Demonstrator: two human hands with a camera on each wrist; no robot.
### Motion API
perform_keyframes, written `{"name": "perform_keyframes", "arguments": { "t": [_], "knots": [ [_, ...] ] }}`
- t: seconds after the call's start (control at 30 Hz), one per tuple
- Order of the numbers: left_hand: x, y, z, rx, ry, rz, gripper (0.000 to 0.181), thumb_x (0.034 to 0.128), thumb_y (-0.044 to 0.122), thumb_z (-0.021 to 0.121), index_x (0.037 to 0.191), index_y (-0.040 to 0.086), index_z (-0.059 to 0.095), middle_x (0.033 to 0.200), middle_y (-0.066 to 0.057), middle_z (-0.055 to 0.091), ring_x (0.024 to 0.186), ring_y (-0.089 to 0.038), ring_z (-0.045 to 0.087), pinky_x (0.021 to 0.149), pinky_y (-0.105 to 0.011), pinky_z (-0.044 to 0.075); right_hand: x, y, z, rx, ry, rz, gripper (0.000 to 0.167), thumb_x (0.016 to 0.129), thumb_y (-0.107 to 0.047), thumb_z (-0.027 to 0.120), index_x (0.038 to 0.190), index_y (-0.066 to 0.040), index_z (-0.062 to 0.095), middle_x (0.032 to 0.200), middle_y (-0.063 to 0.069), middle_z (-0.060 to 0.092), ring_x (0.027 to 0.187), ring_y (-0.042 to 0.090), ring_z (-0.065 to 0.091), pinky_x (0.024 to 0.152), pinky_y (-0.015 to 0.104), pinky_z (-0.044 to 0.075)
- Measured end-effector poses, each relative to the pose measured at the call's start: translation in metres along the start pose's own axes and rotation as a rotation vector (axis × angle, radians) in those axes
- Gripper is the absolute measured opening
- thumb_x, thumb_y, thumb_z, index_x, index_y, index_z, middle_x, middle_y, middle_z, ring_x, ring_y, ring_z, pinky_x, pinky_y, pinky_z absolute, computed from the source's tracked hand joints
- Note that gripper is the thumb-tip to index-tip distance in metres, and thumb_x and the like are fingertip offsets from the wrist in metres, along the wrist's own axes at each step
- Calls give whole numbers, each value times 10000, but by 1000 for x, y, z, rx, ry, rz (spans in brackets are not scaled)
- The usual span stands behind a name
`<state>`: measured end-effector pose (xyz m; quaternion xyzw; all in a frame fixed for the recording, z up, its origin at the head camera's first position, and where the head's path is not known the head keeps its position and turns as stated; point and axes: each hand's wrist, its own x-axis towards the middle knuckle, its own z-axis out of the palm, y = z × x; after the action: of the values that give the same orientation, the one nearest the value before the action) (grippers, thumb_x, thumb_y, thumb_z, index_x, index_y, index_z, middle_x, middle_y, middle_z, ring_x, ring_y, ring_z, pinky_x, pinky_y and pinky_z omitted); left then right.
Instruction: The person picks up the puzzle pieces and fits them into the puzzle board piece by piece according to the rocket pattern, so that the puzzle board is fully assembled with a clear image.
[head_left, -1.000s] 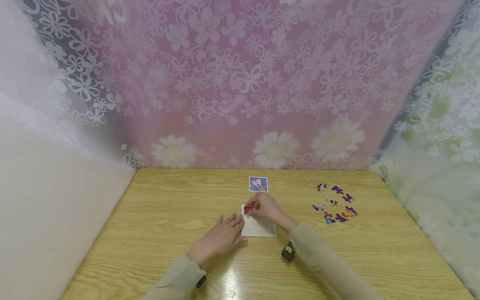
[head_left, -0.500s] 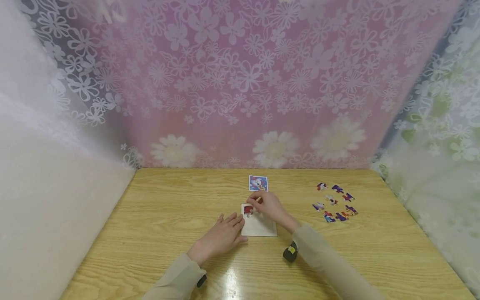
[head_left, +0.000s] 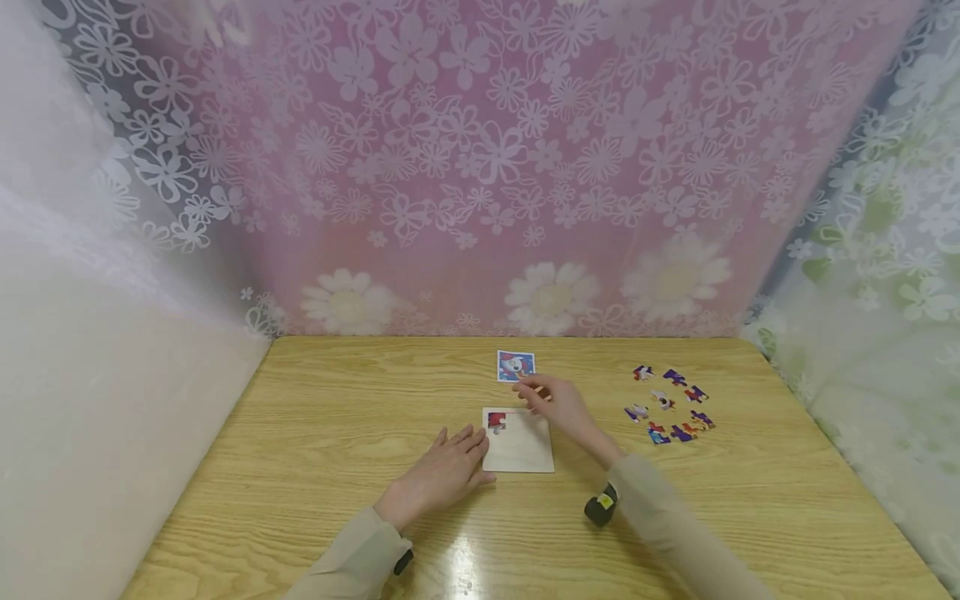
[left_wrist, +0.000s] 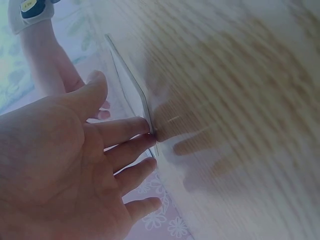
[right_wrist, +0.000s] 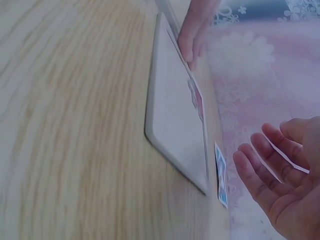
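Note:
A white puzzle tray (head_left: 521, 450) lies on the table with one red puzzle piece (head_left: 497, 421) in its upper left corner. The left hand (head_left: 444, 473), fingers extended, rests against the tray's left edge; in the left wrist view its fingertips touch that edge. Above the tray's upper right part hovers the right hand (head_left: 558, 404), its fingers loosely bent. In the right wrist view nothing shows between the fingers of this hand (right_wrist: 285, 170). Just beyond it lies a small picture card (head_left: 516, 366) with a white cartoon figure on blue.
Several loose puzzle pieces (head_left: 661, 401) are spread in a rough ring on the right side of the wooden table (head_left: 360, 400). A pink floral curtain (head_left: 480, 208) hangs behind the table, with pale cloth at both sides.
The right hand has let go of the red puzzle piece at the tray's corner. It has lifted off and moved to the right. The left hand has stayed in place.

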<state>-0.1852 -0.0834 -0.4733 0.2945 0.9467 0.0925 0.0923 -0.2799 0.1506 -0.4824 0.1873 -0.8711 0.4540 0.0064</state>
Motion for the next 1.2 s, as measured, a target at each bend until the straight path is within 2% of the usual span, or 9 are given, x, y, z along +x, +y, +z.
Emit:
{"name": "perform_keyframes", "arguments": {
  "t": [0.17, 0.33, 0.53, 0.7, 0.8, 0.9, 1.03, 1.1, 1.2],
  "knots": [
    [0, -1, 4, -6, 0, 3, 630, 1060, 441, 475, 1528, 22, 430, 1616, -123, 364, 1506, -317, 307, 1202, -587, 255, -5, 11, -18, -27, 39, 42, 305, 1041, -272, 599, 1185, -34, 725, 1055, 141, 734, 859, 305, 719, 706, 394, 624],
    [0, -3, 7, -8, 0, 13, 636, 1063, 441, 461, 1539, 22, 408, 1626, -126, 342, 1511, -317, 295, 1206, -584, 246, -9, 24, -41, -63, 68, 77, 304, 1055, -282, 571, 1209, -62, 714, 1100, 161, 731, 886, 308, 717, 736, 407, 622],
    [-2, -3, 6, -22, 6, 17, 633, 1061, 431, 475, 1537, 19, 411, 1624, -133, 346, 1506, -324, 304, 1201, -590, 253, -12, 40, -73, -90, 107, 68, 328, 1061, -251, 559, 1252, -17, 688, 1141, 230, 714, 915, 388, 709, 757, 494, 610],
    [-3, -3, 7, -41, 14, 27, 637, 1065, 424, 468, 1541, 7, 396, 1627, -144, 333, 1509, -337, 292, 1202, -602, 239, -16, 57, -102, -128, 149, 55, 352, 1065, -245, 551, 1278, 11, 666, 1150, 260, 705, 949, 435, 699, 772, 518, 604],
    [-4, -3, 7, -49, 26, 31, 639, 1065, 421, 473, 1540, 1, 394, 1627, -148, 332, 1505, -347, 296, 1197, -612, 238, -17, 65, -118, -178, 152, 73, 362, 1072, -253, 536, 1294, 6, 656, 1174, 267, 693, 963, 437, 694, 752, 493, 607],
    [-4, -4, 9, -50, 35, 29, 640, 1062, 418, 482, 1539, 1, 394, 1628, -148, 328, 1503, -348, 301, 1196, -613, 240, -17, 73, -131, -256, 150, 97, 341, 1074, -244, 532, 1292, -16, 662, 1171, 257, 698, 955, 423, 699, 670, 403, 599],
    [-2, -5, 11, -49, 42, 22, 640, 1059, 420, 491, 1538, 5, 401, 1628, -148, 329, 1503, -344, 303, 1197, -610, 240, -15, 84, -144, -317, 139, 127, 323, 1072, -217, 532, 1290, -16, 661, 1090, 252, 724, 951, 422, 699, 548, 323, 506],
    [-2, -5, 12, -51, 43, 18, 640, 1059, 424, 489, 1539, 9, 402, 1628, -148, 331, 1504, -343, 302, 1198, -613, 235, -15, 90, -149, -334, 136, 137, 324, 1069, -209, 537, 1293, -8, 658, 1091, 250, 722, 970, 424, 688, 550, 325, 491],
    [-1, -5, 12, -54, 43, 14, 642, 1060, 436, 479, 1543, 21, 401, 1628, -143, 332, 1508, -337, 294, 1201, -615, 225, -15, 100, -154, -369, 134, 139, 315, 1059, -177, 552, 1292, 8, 655, 1151, 249, 706, 1002, 426, 673, 606, 374, 540]
  ]
}}
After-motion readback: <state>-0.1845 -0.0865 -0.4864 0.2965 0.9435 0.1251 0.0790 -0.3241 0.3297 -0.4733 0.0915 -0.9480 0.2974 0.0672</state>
